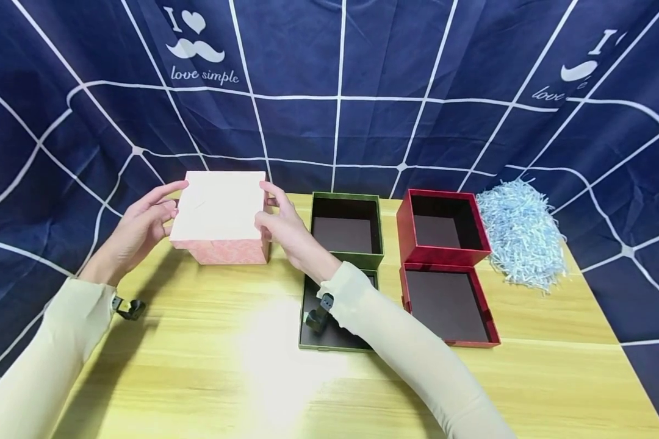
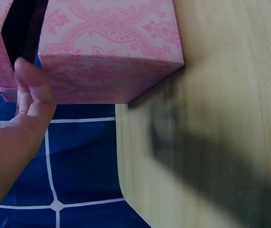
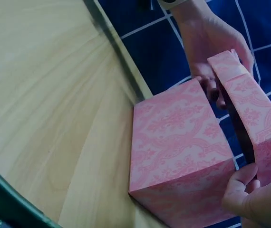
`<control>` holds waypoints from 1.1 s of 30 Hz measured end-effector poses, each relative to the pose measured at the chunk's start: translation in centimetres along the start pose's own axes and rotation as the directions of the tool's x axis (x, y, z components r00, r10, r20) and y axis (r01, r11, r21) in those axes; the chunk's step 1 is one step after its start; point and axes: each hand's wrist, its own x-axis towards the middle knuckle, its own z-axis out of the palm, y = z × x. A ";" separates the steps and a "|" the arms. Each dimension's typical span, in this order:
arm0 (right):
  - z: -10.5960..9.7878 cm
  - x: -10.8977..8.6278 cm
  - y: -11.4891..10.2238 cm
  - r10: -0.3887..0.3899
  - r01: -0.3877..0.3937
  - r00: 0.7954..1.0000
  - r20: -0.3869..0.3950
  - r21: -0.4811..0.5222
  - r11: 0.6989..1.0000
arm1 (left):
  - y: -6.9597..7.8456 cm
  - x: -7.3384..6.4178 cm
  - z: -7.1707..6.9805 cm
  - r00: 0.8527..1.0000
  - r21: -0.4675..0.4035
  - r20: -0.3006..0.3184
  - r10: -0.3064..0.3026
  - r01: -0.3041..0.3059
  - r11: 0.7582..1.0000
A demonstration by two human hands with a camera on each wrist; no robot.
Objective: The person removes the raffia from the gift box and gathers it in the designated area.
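A pink patterned gift box stands at the back left of the table, its lid (image 1: 219,204) raised just above the base (image 1: 230,252). The left hand (image 1: 137,228) grips the lid by its left side, and the right hand (image 1: 288,228) holds the opposite side between thumb and fingers. From the right wrist view, a dark gap shows between the lid (image 3: 259,104) and the base (image 3: 178,133), wider toward one side. The base (image 2: 111,38) rests on the tabletop in the left wrist view. What lies inside the box is hidden.
Right of the pink box stands an open green box (image 1: 346,235), its green lid (image 1: 335,338) in front, partly under the right forearm. Farther right are a red box (image 1: 445,241) and its lid (image 1: 450,305), then a pile of light blue shredded paper (image 1: 522,235). A blue curtain (image 1: 373,128) hangs behind.
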 end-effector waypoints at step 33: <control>-1.0 -2.5 -0.3 0.037 -0.036 0.999 -0.026 0.039 0.999 | 2.5 -2.8 1.2 0.977 -0.073 -0.198 -0.074 0.060 0.996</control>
